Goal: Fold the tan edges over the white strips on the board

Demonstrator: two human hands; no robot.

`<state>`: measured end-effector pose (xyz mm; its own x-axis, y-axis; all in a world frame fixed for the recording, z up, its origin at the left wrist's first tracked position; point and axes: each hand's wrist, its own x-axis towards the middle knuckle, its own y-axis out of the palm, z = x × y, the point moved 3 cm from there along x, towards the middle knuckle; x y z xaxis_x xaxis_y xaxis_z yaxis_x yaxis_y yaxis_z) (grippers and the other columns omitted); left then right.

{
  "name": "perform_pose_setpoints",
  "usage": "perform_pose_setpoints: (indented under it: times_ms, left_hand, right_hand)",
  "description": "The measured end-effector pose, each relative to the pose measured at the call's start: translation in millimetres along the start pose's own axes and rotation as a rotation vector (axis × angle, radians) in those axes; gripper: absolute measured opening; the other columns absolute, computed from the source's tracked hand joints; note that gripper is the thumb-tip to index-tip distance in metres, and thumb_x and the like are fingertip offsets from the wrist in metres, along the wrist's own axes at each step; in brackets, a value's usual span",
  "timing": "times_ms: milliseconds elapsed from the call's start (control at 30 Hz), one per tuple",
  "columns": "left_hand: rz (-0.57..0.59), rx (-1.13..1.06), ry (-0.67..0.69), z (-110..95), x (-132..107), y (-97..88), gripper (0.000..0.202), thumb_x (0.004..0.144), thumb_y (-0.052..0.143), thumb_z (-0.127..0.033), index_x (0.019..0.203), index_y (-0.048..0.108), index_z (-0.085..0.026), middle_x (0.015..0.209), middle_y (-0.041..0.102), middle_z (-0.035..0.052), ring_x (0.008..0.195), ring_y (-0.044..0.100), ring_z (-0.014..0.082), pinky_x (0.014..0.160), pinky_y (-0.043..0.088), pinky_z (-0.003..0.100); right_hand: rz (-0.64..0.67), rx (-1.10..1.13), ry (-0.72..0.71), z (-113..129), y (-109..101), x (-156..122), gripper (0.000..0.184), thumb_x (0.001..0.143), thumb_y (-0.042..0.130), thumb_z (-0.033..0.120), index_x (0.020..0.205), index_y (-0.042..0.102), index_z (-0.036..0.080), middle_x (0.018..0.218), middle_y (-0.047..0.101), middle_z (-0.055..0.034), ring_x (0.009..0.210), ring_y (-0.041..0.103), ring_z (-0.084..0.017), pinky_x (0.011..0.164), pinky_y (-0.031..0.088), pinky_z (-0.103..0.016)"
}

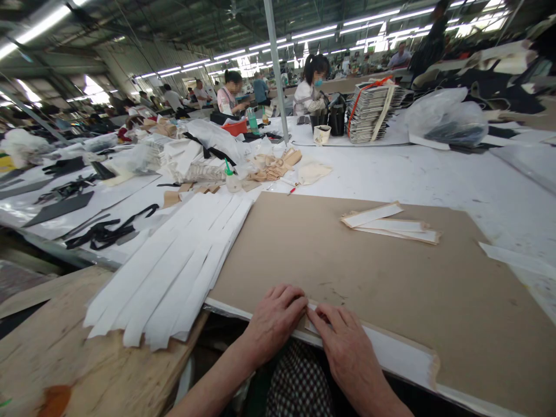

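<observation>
**A:** Hands status?

**B:** Two in view, both the wearer's. The left hand (274, 319) is palm down, fingers together and slightly curled, lying on the end of a white strip (393, 350). The right hand (347, 347) is flat with fingers a little spread, pressing the same strip. Neither hand pinches or grips anything. Fingertips of the two hands almost meet.

**A:** Strip location?

**B:** Along the near edge of the cardboard sheet (347, 272), with a tan border showing at its right end. The sheet lies on the white table (434, 174).

**A:** Counts?

**B:**
- One strip under the hands.
- One small pile of strips (391, 226) mid-sheet, at least three in it, well apart from the hands.
- One loose strip (516, 259) off the sheet's right side.
- One fan of long white strips (174, 272) just left of the sheet, overhanging a plywood bench (52, 347). Roughly eight, can't tell the exact number.

**A:** Further back?

**B:** One green-capped bottle (232, 179), one strapped bundle (373, 110) and one plastic bag (447, 119). Two seated people: a co-worker in white (306, 98) and a co-worker in pink (225, 99). Their hands are too small to read.
</observation>
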<state>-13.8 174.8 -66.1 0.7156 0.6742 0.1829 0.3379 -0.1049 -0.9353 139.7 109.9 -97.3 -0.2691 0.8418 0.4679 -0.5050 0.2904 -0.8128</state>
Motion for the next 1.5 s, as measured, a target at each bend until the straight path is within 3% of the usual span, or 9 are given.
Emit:
perform_pose_setpoints:
  times_ms: [167,267,400,733,933,1100,1200,1333,1500]
  left_hand:
    - [-0.056,-0.335,-0.116,5.3,0.1,-8.9,0.022,0.090,0.058,-0.018,0.112,0.059,-0.020,0.117,0.058,0.0083,0.111,0.054,0.0206,0.098,0.047,0.037]
    - [-0.077,-0.418,-0.160,7.2,-2.2,-9.2,0.018,0.089,0.059,-0.014,0.107,0.059,-0.019,0.117,0.057,0.0078,0.111,0.055,0.0191,0.099,0.047,0.035]
    - [-0.105,-0.330,-0.108,5.0,-6.1,-3.3,0.014,0.095,0.051,-0.017,0.101,0.063,-0.020,0.113,0.059,0.0075,0.108,0.056,0.0186,0.095,0.049,0.034]
    - [-0.151,-0.178,-0.035,3.3,-8.1,2.0,0.019,0.098,0.048,-0.022,0.107,0.064,-0.019,0.110,0.060,0.0086,0.103,0.057,0.0198,0.090,0.050,0.033]
    - [-0.058,-0.027,0.011,-1.8,-10.1,5.9,0.019,0.098,0.047,-0.020,0.110,0.061,-0.018,0.110,0.060,0.0087,0.098,0.055,0.0213,0.086,0.049,0.035]
    - [0.020,0.054,-0.011,-11.4,-12.3,3.2,0.022,0.096,0.047,-0.018,0.116,0.058,-0.018,0.113,0.060,0.0091,0.098,0.054,0.0247,0.085,0.048,0.040]
    - [-0.007,-0.131,-0.093,-12.9,-12.5,-3.4,0.023,0.096,0.046,-0.017,0.115,0.058,-0.021,0.114,0.058,0.0075,0.104,0.053,0.0223,0.091,0.047,0.037]
    - [-0.077,-0.483,-0.261,-4.8,-13.5,-7.7,0.023,0.085,0.056,-0.009,0.106,0.056,-0.020,0.120,0.054,0.0058,0.110,0.053,0.0186,0.096,0.044,0.031]
    - [-0.074,-0.620,-0.361,2.7,-11.4,-9.5,0.033,0.076,0.059,-0.004,0.105,0.055,-0.020,0.113,0.055,0.0044,0.102,0.053,0.0177,0.091,0.044,0.031]
  right_hand:
    - [0.014,-0.010,0.001,-0.5,0.5,0.2,0.046,0.085,0.049,0.004,0.128,0.057,0.017,0.112,0.062,-0.0083,0.095,0.052,-0.024,0.082,0.045,-0.038]
    - [0.020,-0.008,0.005,-0.7,0.7,0.2,0.046,0.084,0.050,0.003,0.127,0.057,0.018,0.111,0.062,-0.0077,0.095,0.052,-0.024,0.083,0.045,-0.037]
    - [0.018,-0.013,0.003,-0.7,0.9,-0.4,0.046,0.085,0.050,0.004,0.129,0.056,0.018,0.112,0.061,-0.0083,0.097,0.052,-0.024,0.084,0.045,-0.038]
    - [0.023,-0.007,0.002,-0.9,1.2,-1.2,0.046,0.087,0.048,0.004,0.130,0.056,0.017,0.113,0.061,-0.0084,0.096,0.052,-0.024,0.084,0.045,-0.038]
    - [0.020,-0.016,0.002,-1.2,4.0,-1.7,0.046,0.085,0.050,0.005,0.129,0.056,0.016,0.113,0.062,-0.0091,0.096,0.053,-0.025,0.084,0.046,-0.040]
    - [0.040,0.075,0.001,-0.9,-6.0,1.0,0.040,0.089,0.044,0.005,0.123,0.058,0.020,0.112,0.063,-0.0071,0.096,0.056,-0.023,0.085,0.047,-0.036]
    - [0.067,0.115,0.053,-7.4,-14.1,0.7,0.030,0.094,0.042,0.010,0.116,0.059,0.021,0.109,0.062,-0.0065,0.096,0.057,-0.021,0.084,0.048,-0.035]
    - [0.056,-0.065,0.150,-20.7,-20.4,0.5,0.027,0.093,0.055,0.024,0.119,0.057,0.018,0.111,0.060,-0.0113,0.099,0.056,-0.029,0.086,0.045,-0.045]
    - [0.293,-0.044,0.206,-27.7,-22.0,13.9,0.029,0.087,0.063,0.022,0.116,0.060,0.020,0.106,0.063,-0.0093,0.100,0.055,-0.031,0.090,0.039,-0.051]
